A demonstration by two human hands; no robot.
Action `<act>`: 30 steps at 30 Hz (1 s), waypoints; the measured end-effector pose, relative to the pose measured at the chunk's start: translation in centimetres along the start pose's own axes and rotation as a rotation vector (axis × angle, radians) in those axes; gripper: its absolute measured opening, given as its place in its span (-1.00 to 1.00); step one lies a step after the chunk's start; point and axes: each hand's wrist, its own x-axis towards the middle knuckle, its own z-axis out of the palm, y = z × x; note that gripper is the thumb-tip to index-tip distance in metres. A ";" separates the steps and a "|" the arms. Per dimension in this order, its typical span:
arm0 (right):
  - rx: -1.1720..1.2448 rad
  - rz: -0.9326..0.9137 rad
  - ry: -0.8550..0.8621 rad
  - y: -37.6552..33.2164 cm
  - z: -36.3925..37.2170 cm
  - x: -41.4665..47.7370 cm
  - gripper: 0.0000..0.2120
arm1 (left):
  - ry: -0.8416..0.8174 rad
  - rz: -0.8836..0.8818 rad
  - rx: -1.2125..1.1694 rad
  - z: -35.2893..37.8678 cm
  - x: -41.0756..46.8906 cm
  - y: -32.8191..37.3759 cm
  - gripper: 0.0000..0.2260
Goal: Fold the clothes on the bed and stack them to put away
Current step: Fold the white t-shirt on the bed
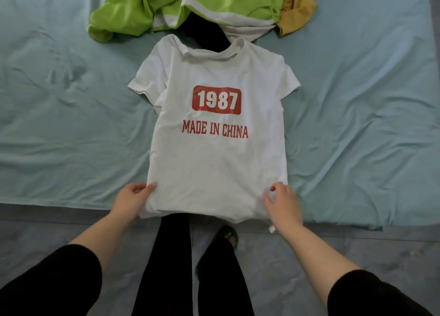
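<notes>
A white T-shirt (217,163) with a red "1987 MADE IN CHINA" print lies face up on the light blue bed (71,125), collar away from me and hem hanging over the near edge. My left hand (133,196) pinches the hem's left corner between thumb and fingers. My right hand (283,201) rests on the hem's right corner with its fingers loosely curved; it looks blurred. A black garment (207,37) shows behind the collar.
At the far side of the bed lies a heap with a lime green and white garment (181,8) and a mustard yellow one (297,8). My black-trousered legs and a green slipper (228,234) stand on the grey floor (309,256) by the bed's edge.
</notes>
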 end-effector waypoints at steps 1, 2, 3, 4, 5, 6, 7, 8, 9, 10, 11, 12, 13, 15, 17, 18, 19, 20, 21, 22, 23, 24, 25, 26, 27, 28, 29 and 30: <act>-0.056 -0.119 -0.025 -2.1 0.3 0.4 -0.74 | -0.023 -0.009 0.000 0.2 0.8 0.9 -0.63; -0.092 -0.238 -0.069 -5.0 1.2 1.1 -0.69 | -0.044 -0.031 -0.002 -0.1 2.2 1.6 -0.61; -0.110 -0.338 -0.114 -7.6 1.9 1.6 -0.62 | -0.075 -0.047 0.003 -0.1 3.3 2.3 -0.60; -0.123 -0.416 -0.152 -9.6 2.3 1.6 -0.55 | -0.101 -0.048 0.007 0.2 3.6 2.9 -0.61; -0.136 -0.474 -0.183 -11.2 2.8 1.8 -0.47 | -0.114 -0.041 0.006 0.4 3.9 3.4 -0.65; -0.161 -0.512 -0.212 -12.1 3.2 1.8 -0.41 | -0.115 -0.026 0.000 0.8 3.9 3.5 -0.69; -0.201 -0.531 -0.253 -12.6 3.6 1.9 -0.36 | -0.104 -0.014 0.000 1.2 3.7 3.5 -0.73; -0.250 -0.530 -0.314 -12.7 4.1 2.0 -0.33 | -0.086 -0.016 0.015 1.4 3.6 3.3 -0.76; -0.299 -0.515 -0.388 -12.9 4.5 2.1 -0.31 | -0.070 -0.039 0.040 1.3 3.7 2.8 -0.77; -0.337 -0.495 -0.455 -13.0 4.9 2.3 -0.28 | -0.065 -0.073 0.071 0.9 4.0 2.1 -0.77; -0.361 -0.480 -0.499 -13.1 5.0 2.4 -0.27 | -0.078 -0.107 0.099 0.3 4.0 1.4 -0.76; -0.365 -0.466 -0.530 -13.2 5.0 2.6 -0.27 | -0.105 -0.134 0.117 -0.3 4.0 0.8 -0.76; -0.355 -0.453 -0.559 -13.4 4.9 2.9 -0.28 | -0.143 -0.153 0.123 -0.8 4.0 0.7 -0.77; -0.338 -0.423 -0.631 -14.2 4.3 3.7 -0.30 | -0.224 -0.153 0.099 -1.5 4.4 1.5 -0.80; -0.338 -0.397 -0.710 -15.1 3.7 4.6 -0.33 | -0.304 -0.128 -0.011 -1.7 5.6 3.5 -0.82; -0.343 -0.386 -0.741 -15.5 3.5 5.1 -0.35 | -0.337 -0.129 -0.093 -1.5 6.4 4.9 -0.81; -0.351 -0.377 -0.766 -16.0 3.4 5.5 -0.37 | -0.361 -0.144 -0.174 -1.1 7.5 6.3 -0.78; -0.355 -0.369 -0.785 -16.3 3.4 5.9 -0.38 | -0.380 -0.167 -0.256 -0.8 8.6 7.8 -0.76; -0.354 -0.363 -0.802 -16.6 3.4 6.1 -0.39 | -0.391 -0.187 -0.339 -0.4 9.5 9.3 -0.75; -0.347 -0.359 -0.811 -16.7 3.4 6.2 -0.40 | -0.398 -0.195 -0.421 0.0 10.4 10.6 -0.77; -0.339 -0.357 -0.814 -16.6 3.3 6.2 -0.41 | -0.397 -0.194 -0.486 0.3 11.0 11.6 -0.79; -0.331 -0.358 -0.816 -16.6 3.3 6.3 -0.42 | -0.379 -0.190 -0.526 0.4 11.5 12.3 -0.82; -0.326 -0.354 -0.819 -16.5 3.1 6.2 -0.42 | -0.333 -0.182 -0.534 0.2 11.9 12.5 -0.86; -0.327 -0.339 -0.826 -16.6 2.9 6.2 -0.42 | -0.270 -0.174 -0.518 -0.3 12.0 12.4 -0.89; -0.340 -0.319 -0.839 -16.7 2.7 6.1 -0.43 | -0.210 -0.170 -0.493 -0.9 11.9 12.0 -0.91; -0.373 -0.304 -0.851 -17.2 2.3 6.1 -0.44 | -0.161 -0.172 -0.467 -1.6 11.8 11.5 -0.90; -0.426 -0.302 -0.848 -17.9 2.0 6.2 -0.46 | -0.133 -0.178 -0.445 -2.3 11.8 11.1 -0.88; -0.478 -0.312 -0.818 -18.8 1.5 6.2 -0.50 | -0.127 -0.184 -0.437 -2.9 11.8 10.9 -0.87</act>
